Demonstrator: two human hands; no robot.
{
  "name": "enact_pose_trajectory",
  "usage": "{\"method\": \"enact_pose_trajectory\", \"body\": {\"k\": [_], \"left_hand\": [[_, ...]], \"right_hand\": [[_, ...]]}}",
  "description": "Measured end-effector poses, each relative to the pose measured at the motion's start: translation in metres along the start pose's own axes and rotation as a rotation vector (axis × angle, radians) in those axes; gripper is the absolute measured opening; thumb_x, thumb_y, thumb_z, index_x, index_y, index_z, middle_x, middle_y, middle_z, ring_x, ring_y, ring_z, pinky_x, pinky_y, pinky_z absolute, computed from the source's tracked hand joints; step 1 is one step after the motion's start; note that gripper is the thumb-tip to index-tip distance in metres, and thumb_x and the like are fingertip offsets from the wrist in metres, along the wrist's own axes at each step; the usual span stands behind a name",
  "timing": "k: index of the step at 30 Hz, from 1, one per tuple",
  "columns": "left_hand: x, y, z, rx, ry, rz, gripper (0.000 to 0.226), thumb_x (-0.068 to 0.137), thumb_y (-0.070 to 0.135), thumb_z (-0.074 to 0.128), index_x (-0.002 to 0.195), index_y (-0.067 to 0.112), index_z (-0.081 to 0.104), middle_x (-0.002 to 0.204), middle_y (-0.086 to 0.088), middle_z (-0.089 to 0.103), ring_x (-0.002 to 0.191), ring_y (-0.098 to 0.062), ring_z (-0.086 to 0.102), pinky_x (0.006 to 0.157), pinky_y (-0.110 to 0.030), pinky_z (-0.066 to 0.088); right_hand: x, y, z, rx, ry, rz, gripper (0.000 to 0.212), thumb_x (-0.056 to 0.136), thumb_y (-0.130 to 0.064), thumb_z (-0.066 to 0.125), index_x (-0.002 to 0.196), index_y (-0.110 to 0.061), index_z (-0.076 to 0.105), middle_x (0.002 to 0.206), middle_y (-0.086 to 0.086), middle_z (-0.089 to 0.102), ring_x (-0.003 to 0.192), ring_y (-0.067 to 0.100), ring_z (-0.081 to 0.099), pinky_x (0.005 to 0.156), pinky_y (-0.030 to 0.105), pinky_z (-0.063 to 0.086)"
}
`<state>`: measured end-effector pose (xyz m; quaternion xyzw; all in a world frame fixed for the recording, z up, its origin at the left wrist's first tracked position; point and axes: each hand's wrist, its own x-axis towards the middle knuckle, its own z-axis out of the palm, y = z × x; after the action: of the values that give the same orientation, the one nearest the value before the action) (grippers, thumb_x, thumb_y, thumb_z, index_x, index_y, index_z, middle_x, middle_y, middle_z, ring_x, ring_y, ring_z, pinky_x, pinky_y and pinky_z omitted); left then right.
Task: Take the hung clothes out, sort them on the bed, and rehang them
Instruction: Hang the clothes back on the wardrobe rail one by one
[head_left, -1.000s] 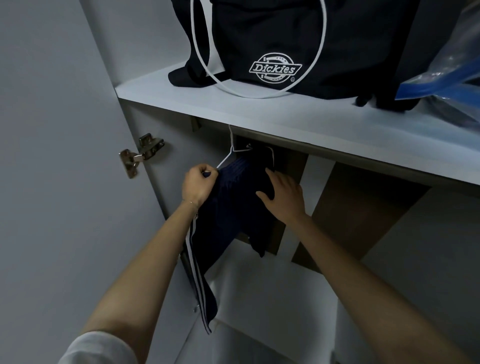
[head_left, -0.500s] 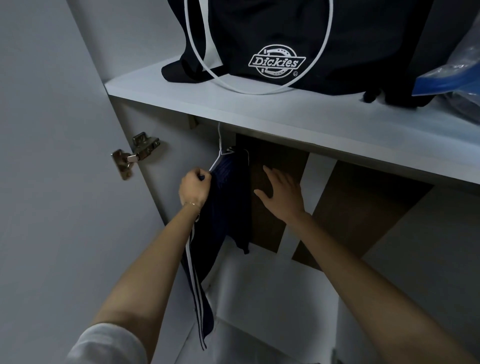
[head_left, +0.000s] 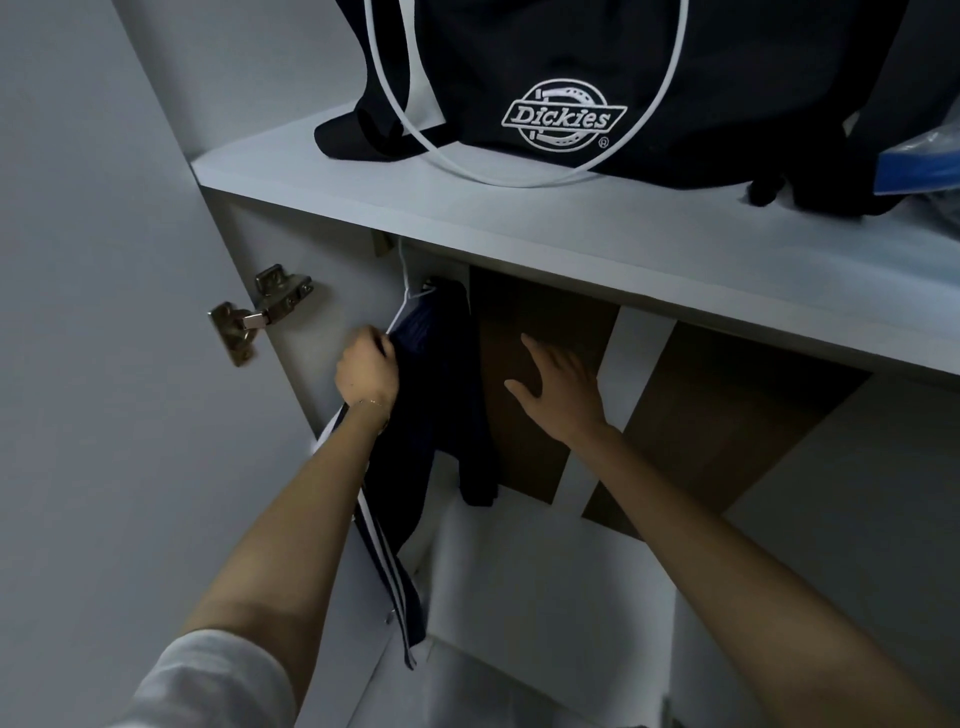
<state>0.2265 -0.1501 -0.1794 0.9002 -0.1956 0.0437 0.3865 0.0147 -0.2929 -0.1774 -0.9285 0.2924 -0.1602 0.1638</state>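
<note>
Since a second ago the right hand has come off the dark cloth, and the navy garment has swung left and narrowed, edge-on to the camera. It hangs on a white hanger at the left end of the wardrobe, just under the shelf and close beside the side wall, with a white-striped length trailing well below the rest. The left hand alone has it now, fingers curled tight on the cloth at the hanger's near shoulder. The right hand is beside the garment, fingers spread and holding nothing, in front of the brown back panel.

Where the hook sits is hidden by the shelf edge, so I cannot tell whether it is seated. With one hand gripping only one shoulder, a pull would likely tip the hanger and let the slack cloth slide off the far end. The striped tail could also drag along the door edge or catch near the hinge. A sharp lift might knock the shelf under the black bag
</note>
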Motion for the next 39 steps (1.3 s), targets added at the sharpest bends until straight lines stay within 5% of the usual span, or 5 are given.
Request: {"method": "enact_pose_trajectory", "body": {"k": [14, 18, 25, 33, 39], "left_hand": [[-0.003, -0.004, -0.004, 0.09, 0.098, 0.17, 0.017, 0.102, 0.01, 0.043, 0.105, -0.001, 0.056, 0.111, -0.021, 0.055, 0.095, -0.041, 0.054, 0.068, -0.043, 0.037], [-0.016, -0.011, -0.017, 0.163, 0.105, 0.329, 0.032, 0.095, 0.016, 0.057, 0.124, 0.005, 0.059, 0.118, -0.018, 0.06, 0.102, -0.039, 0.057, 0.083, -0.047, 0.047], [-0.078, -0.046, -0.049, 0.23, 0.058, 0.448, 0.048, 0.092, 0.03, 0.056, 0.137, 0.011, 0.054, 0.13, -0.013, 0.059, 0.115, -0.034, 0.056, 0.095, -0.044, 0.044], [-0.148, -0.089, -0.093, 0.286, 0.113, 0.347, 0.054, 0.094, 0.045, 0.043, 0.137, 0.016, 0.056, 0.139, -0.008, 0.057, 0.129, -0.03, 0.05, 0.1, -0.043, 0.041], [-0.207, -0.141, -0.137, 0.342, 0.157, 0.274, 0.054, 0.094, 0.047, 0.042, 0.135, 0.016, 0.058, 0.136, -0.006, 0.059, 0.133, -0.031, 0.047, 0.108, -0.048, 0.036]], "right_hand": [[0.002, -0.009, 0.007, 0.023, -0.073, -0.052, 0.068, 0.097, -0.054, 0.045, 0.155, -0.029, 0.02, 0.155, 0.005, 0.035, 0.141, 0.029, 0.031, 0.112, 0.048, 0.032], [-0.001, -0.023, 0.014, 0.015, -0.108, -0.091, 0.067, 0.097, -0.053, 0.046, 0.155, -0.029, 0.02, 0.154, 0.004, 0.036, 0.141, 0.026, 0.031, 0.112, 0.046, 0.032], [-0.012, -0.051, 0.039, -0.101, -0.125, -0.248, 0.065, 0.097, -0.05, 0.048, 0.153, -0.024, 0.027, 0.148, 0.005, 0.043, 0.136, 0.027, 0.037, 0.112, 0.042, 0.031], [-0.055, -0.12, 0.069, -0.04, -0.115, -0.243, 0.062, 0.095, -0.049, 0.051, 0.148, -0.02, 0.038, 0.147, 0.008, 0.046, 0.133, 0.031, 0.041, 0.108, 0.047, 0.035], [-0.112, -0.163, 0.097, -0.099, -0.214, -0.293, 0.067, 0.094, -0.05, 0.051, 0.152, -0.022, 0.03, 0.155, 0.011, 0.033, 0.142, 0.033, 0.027, 0.114, 0.051, 0.025]]}}
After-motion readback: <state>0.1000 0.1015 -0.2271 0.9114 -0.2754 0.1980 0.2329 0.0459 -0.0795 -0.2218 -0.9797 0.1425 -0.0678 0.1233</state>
